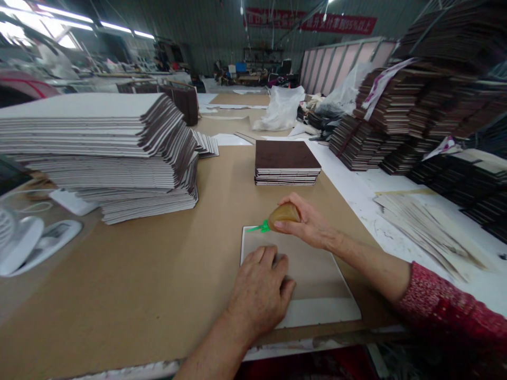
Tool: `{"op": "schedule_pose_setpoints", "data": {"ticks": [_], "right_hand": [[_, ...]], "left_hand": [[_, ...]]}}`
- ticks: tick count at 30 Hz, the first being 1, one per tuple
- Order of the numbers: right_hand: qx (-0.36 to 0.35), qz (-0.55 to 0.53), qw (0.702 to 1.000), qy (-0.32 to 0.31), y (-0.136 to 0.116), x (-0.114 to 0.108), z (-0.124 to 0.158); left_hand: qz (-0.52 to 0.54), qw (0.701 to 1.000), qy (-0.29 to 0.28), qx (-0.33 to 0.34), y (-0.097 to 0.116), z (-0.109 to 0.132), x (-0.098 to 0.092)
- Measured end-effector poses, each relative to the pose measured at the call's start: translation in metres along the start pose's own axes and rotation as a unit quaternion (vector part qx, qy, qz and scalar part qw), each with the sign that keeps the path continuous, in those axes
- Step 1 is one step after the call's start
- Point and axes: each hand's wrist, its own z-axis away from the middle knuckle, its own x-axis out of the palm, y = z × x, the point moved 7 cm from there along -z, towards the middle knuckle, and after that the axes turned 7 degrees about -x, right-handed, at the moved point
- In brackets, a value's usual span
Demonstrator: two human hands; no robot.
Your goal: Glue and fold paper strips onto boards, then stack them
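Note:
My right hand [311, 224] is wrapped around an amber squeeze glue bottle [283, 214], held tilted on its side. Its green nozzle [259, 227] points left, with the tip at the far left corner of a flat beige panel [317, 272]. That panel has a thin dark edge and a paler strip along its near side. On the panel's left part rests my left hand [263, 290], palm down, its fingers slightly bent and apart, holding nothing. Whatever lies under its palm is hidden.
Beyond the panel sits a neat stack of dark brown panels [287, 155]. A tall pile of white-faced pieces [158, 137] stands at left, near a white device [43, 237]. Bundled brown pieces [396, 111] and loose pale strips [431, 227] lie at right. Brown board [158, 295] covers the table.

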Motion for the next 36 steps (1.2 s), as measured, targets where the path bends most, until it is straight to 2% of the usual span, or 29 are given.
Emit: {"op": "schedule_pose_setpoints", "data": {"ticks": [8,21,36], "right_hand": [[0.0,0.046,0.999,-0.016,-0.006,-0.002,-0.006],[-0.042,0.15,0.986,-0.053,-0.037,-0.002,-0.023],[-0.05,0.18,0.98,-0.076,-0.053,-0.002,-0.035]], "left_hand": [[-0.001,1.0,-0.001,-0.003,0.001,-0.001,0.0],[-0.018,1.0,-0.001,-0.007,0.0,-0.001,0.001],[-0.031,0.999,-0.014,-0.008,0.001,-0.001,0.003]]}}
